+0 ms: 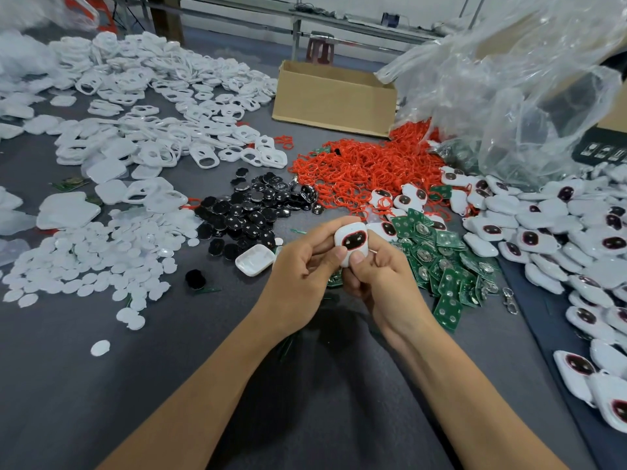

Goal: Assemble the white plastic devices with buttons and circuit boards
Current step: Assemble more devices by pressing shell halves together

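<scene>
1. Centrally, above the grey table (101, 401), one white device (351, 244) is held up between both hands, its black, red-rimmed button face turned toward the camera.
2. Left hand (298, 266): fingers are curled round the device's left side, with the thumb tip pressed against its left edge. The device is gripped.
3. Right hand (380, 276): the thumb is pressed on the device's lower right corner and the other fingers are curled behind and beneath it. The device is pinched from this side as well.
4. An open white shell half (255, 260) is seen lying hollow side up on the table, just left of the left hand.
5. A heap of green circuit boards (444, 262) is noted just to the right of the hands.
6. A heap of black buttons (251, 212) is spread beyond the left hand; a single one (195, 279) lies apart, nearer the camera.
7. A mound of red rings (356, 167) is piled behind the hands, next to a cardboard box (332, 96).
8. Finished white devices (559, 225) are heaped along the right side, under a crumpled clear plastic bag (509, 79).
9. White discs (101, 259) are scattered at left, and white frames (152, 106) are heaped farther back at left.
</scene>
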A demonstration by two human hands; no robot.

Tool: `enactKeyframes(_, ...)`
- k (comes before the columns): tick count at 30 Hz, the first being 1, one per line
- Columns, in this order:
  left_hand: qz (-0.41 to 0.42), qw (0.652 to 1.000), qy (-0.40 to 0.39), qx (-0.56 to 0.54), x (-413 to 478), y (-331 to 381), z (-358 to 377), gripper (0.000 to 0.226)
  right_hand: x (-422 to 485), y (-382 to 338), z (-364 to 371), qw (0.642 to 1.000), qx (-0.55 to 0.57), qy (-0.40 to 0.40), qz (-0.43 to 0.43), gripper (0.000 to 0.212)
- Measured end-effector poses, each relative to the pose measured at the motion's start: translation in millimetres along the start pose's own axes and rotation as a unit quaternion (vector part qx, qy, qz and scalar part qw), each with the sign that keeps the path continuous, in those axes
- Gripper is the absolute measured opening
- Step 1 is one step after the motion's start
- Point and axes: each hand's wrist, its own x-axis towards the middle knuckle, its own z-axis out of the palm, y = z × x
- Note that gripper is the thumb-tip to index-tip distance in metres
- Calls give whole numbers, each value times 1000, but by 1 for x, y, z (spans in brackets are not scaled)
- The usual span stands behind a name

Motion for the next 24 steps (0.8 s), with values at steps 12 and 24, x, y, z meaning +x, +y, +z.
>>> enactKeyframes(12, -30, 998, 61, 3, 2, -3, -3, 44, 4, 1, -7, 993, -116, 13, 4, 17)
enactKeyframes(24, -35, 980, 197, 4, 5, -4, -12, 44, -6, -9, -17, 825, -515, 129, -191, 25)
